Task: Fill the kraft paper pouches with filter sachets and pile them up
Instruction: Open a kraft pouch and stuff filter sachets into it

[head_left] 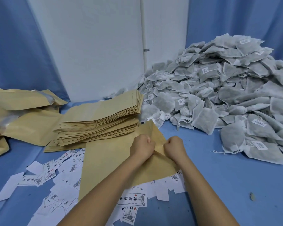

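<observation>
Nearest, two bare forearms enter from the bottom edge, elbows cut off. They pass over scattered white paper labels printed with black characters and ink drawings, loose on the blue cloth-covered table. Some labels are partly hidden under the arms and the pouch, and their smaller print is too fine to read. A small grey speck lies alone at near right; what it is cannot be told.

Just beyond, a flat tan kraft paper pouch lies slanted over the labels. The left hand and right hand grip it side by side at its right edge, each curled into a fist with the paper creased between them. Only the backs show, so the fingertips are hidden, and whether the mouth is open cannot be told.

Farther left is a fanned stack of flat tan kraft pouches. Beyond it lies a pile of bulging tan kraft pouches, cut off by the left edge.

At far right, a big heap of grey-white filter sachets with strings and small tags runs off the frame. Behind stand a white wall panel, a white pipe and blue curtains.
</observation>
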A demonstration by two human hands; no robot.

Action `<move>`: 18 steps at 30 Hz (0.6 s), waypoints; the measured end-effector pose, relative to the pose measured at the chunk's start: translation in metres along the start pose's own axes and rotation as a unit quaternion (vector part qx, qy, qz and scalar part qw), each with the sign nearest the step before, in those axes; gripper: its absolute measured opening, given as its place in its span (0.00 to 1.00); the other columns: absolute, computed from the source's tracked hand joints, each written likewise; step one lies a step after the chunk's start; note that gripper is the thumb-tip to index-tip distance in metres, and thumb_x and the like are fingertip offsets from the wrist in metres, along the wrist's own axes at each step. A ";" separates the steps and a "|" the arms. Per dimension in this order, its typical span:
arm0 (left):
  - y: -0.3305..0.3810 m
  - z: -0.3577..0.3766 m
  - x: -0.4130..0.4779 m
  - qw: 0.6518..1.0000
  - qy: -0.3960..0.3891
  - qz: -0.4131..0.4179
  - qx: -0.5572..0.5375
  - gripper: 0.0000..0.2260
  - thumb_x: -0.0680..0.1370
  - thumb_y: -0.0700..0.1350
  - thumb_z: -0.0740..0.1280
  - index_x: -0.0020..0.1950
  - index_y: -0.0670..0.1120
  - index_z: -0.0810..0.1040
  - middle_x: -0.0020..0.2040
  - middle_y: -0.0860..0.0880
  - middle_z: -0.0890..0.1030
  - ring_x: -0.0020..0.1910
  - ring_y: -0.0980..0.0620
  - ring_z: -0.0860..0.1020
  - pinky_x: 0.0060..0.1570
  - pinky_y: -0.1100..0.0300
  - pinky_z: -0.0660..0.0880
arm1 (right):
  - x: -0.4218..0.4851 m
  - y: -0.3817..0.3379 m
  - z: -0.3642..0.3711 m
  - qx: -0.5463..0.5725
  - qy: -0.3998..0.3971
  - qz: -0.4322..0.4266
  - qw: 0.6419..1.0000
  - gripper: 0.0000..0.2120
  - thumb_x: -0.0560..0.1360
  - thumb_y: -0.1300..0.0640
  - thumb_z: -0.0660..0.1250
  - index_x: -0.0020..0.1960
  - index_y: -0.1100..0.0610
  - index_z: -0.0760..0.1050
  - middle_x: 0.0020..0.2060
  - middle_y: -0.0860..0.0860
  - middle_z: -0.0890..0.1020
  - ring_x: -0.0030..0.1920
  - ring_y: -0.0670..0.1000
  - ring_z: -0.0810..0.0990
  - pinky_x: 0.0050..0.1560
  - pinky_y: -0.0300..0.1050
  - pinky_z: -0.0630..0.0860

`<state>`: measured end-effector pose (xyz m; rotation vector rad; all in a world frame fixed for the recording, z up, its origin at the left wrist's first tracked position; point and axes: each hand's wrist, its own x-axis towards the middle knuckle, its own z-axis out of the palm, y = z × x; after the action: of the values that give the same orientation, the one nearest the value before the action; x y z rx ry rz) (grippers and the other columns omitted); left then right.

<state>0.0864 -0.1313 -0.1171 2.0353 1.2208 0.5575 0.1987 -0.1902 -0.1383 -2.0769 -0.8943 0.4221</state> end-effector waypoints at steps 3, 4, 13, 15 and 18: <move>0.001 -0.010 -0.012 0.959 0.118 0.155 0.206 0.04 0.69 0.41 0.65 0.38 0.49 0.72 0.39 0.51 0.76 0.44 0.46 0.76 0.34 0.58 0.65 | 0.001 0.004 -0.006 0.011 -0.030 -0.008 0.999 0.19 0.72 0.69 0.63 0.28 0.57 0.58 0.25 0.52 0.60 0.28 0.49 0.57 0.26 0.42 0.53; 0.003 -0.014 -0.012 0.916 0.146 0.256 0.271 0.07 0.67 0.41 0.68 0.43 0.49 0.75 0.43 0.51 0.77 0.47 0.47 0.76 0.39 0.56 0.68 | -0.001 0.003 -0.006 0.014 -0.039 -0.016 0.999 0.17 0.72 0.68 0.63 0.29 0.58 0.62 0.26 0.53 0.63 0.29 0.49 0.59 0.27 0.42 0.55; 0.015 -0.038 0.015 0.790 0.070 0.547 0.268 0.21 0.76 0.44 0.57 0.25 0.40 0.75 0.24 0.45 0.73 0.28 0.47 0.71 0.40 0.54 0.73 | -0.012 -0.021 -0.018 -0.015 -0.069 -0.087 0.994 0.11 0.74 0.64 0.64 0.34 0.55 0.70 0.34 0.51 0.74 0.35 0.48 0.71 0.36 0.40 0.67; 0.023 -0.034 0.017 0.817 0.071 0.537 0.200 0.22 0.78 0.44 0.55 0.28 0.36 0.76 0.26 0.42 0.75 0.29 0.45 0.72 0.39 0.50 0.75 | -0.009 -0.045 -0.024 -0.063 -0.136 -0.090 0.985 0.08 0.78 0.62 0.61 0.40 0.59 0.71 0.40 0.54 0.75 0.38 0.50 0.71 0.43 0.42 0.70; 0.039 -0.031 0.015 0.828 0.090 0.542 0.111 0.21 0.78 0.42 0.55 0.28 0.34 0.76 0.25 0.40 0.74 0.28 0.44 0.72 0.38 0.50 0.73 | -0.009 -0.058 -0.041 -0.089 -0.143 -0.131 0.977 0.09 0.78 0.61 0.62 0.39 0.58 0.70 0.35 0.50 0.74 0.36 0.50 0.72 0.33 0.34 0.67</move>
<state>0.0955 -0.1201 -0.0668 2.8286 0.0604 1.1738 0.1893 -0.1954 -0.0677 -2.0489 -1.4044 0.5229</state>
